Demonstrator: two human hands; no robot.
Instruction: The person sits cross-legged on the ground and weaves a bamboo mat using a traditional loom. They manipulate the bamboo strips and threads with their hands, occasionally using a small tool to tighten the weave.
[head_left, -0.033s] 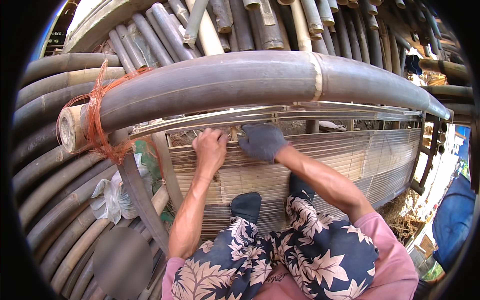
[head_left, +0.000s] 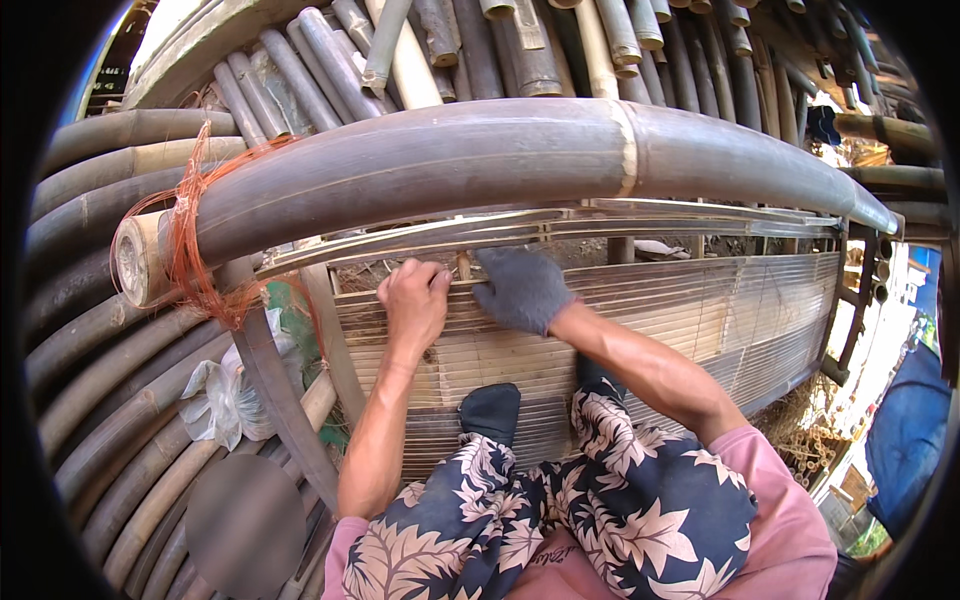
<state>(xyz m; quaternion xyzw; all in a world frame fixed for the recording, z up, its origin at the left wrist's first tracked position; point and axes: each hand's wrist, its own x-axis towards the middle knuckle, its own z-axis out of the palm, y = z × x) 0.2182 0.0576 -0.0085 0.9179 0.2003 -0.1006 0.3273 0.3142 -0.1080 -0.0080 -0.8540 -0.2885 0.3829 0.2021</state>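
Resting on slat mat [head_left: 700,320], both hands

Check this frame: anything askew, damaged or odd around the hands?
Only the gloving: the right hand wears a dark glove, the left hand is bare. Both rest on the top edge of the slat mat, whose slats lie even. The orange twine on the thick bamboo pole is loose and tangled.

Thick pole [head_left: 520,160]: smooth bamboo, dull grey-brown sheen. Mat [head_left: 700,310]: thin pale bamboo slats, matt. Right hand [head_left: 522,288] is covered by a dark knit cloth glove; left hand [head_left: 413,300] bare. Cord [head_left: 190,250]: orange plastic, glossy.
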